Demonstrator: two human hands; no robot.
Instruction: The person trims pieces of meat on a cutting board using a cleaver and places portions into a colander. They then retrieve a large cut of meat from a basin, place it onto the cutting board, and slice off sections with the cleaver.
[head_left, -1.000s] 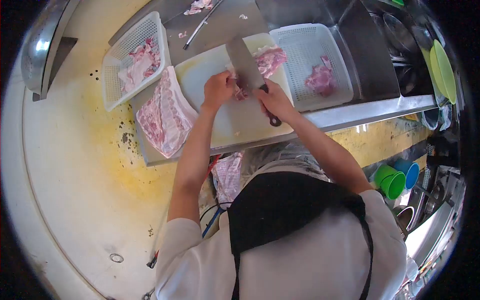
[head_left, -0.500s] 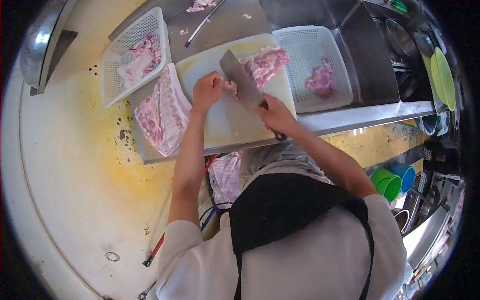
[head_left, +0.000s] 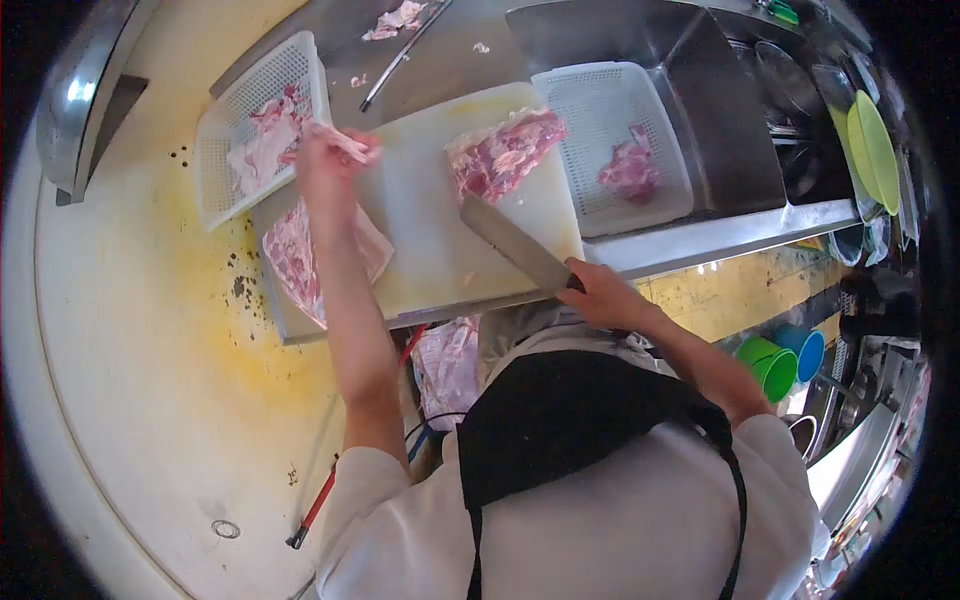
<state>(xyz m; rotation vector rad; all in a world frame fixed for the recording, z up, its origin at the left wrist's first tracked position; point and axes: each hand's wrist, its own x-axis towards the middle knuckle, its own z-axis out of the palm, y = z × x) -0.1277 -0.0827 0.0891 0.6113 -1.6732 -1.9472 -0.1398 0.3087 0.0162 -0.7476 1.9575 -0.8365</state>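
Observation:
My left hand [head_left: 325,160] is smeared by motion at the right rim of the left basket. Its fingers look closed on a pale pink piece of meat [head_left: 358,148]; whether this joins the slab below cannot be made out. A ribbed slab of meat [head_left: 293,250] lies under my left forearm, partly hidden. My right hand [head_left: 607,297] grips a cleaver [head_left: 515,240] by its dark handle. The blade slants over the front right of the white cutting board [head_left: 425,240], its tip near a chunk of red and white meat [head_left: 505,155].
A white perforated basket [head_left: 212,170] at left holds meat scraps. Another white basket [head_left: 580,190] at right holds one meat piece [head_left: 632,170]. A thin steel rod [head_left: 405,55] and scraps [head_left: 398,20] lie behind the board. Green [head_left: 768,368] and blue [head_left: 803,350] buckets stand below right.
My left hand has swung left from the board to the left basket. My right hand has drawn the cleaver back toward me, away from the meat chunk. The view has shifted slightly.

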